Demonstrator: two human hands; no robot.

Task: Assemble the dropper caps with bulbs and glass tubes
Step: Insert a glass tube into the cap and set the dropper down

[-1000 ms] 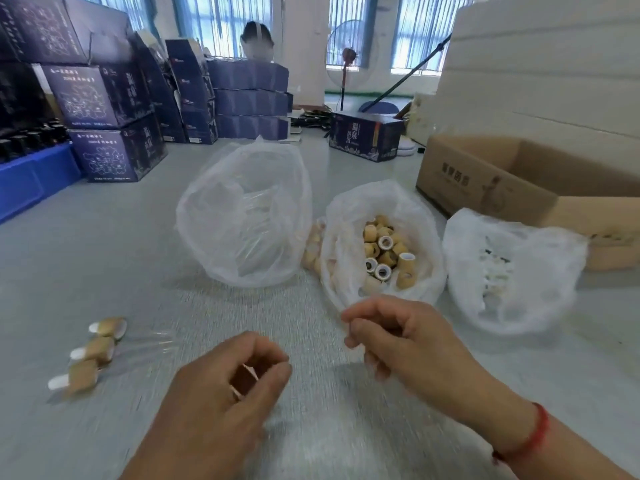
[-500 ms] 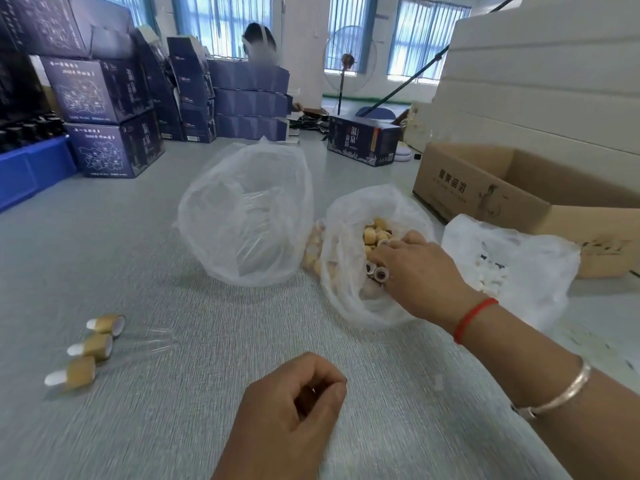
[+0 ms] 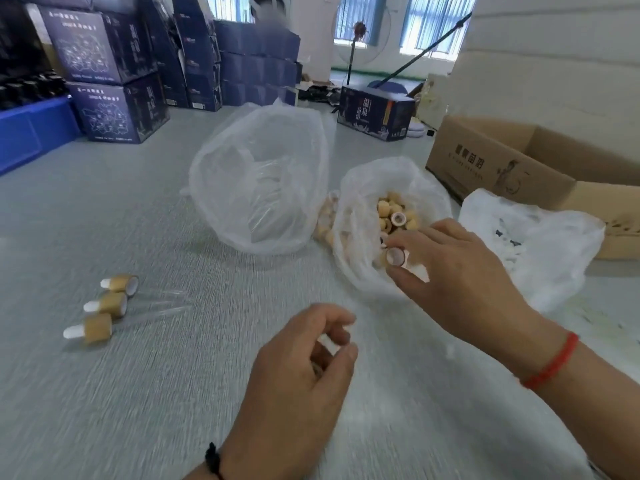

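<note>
Head view: right hand (image 3: pixel 460 271) pinches a tan cap (image 3: pixel 397 257) at the mouth of the cap bag (image 3: pixel 356 237); left hand (image 3: pixel 304 372) curls round a small white bulb (image 3: pixel 329 342). Navy box (image 3: pixel 375 114) reads 温泉, other print blurred. Grey table (image 3: pixel 138 220) holds three finished droppers (image 3: pixel 104 306); stacked navy cartons (image 3: pixel 107 77) and windows behind.

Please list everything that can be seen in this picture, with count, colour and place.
Finished droppers: three, tan caps with white bulbs, table left.
Clear bag: one, centre, contents unclear.
Bag of caps: one, tan caps, right of centre.
Bag of white parts: one, far right.
Cardboard box: one, brown, right.
Dark blue cartons: many, stacked behind.
Blue bin: one, left edge.
Right hand: pinches one cap.
Left hand: grip on small white part.
</note>
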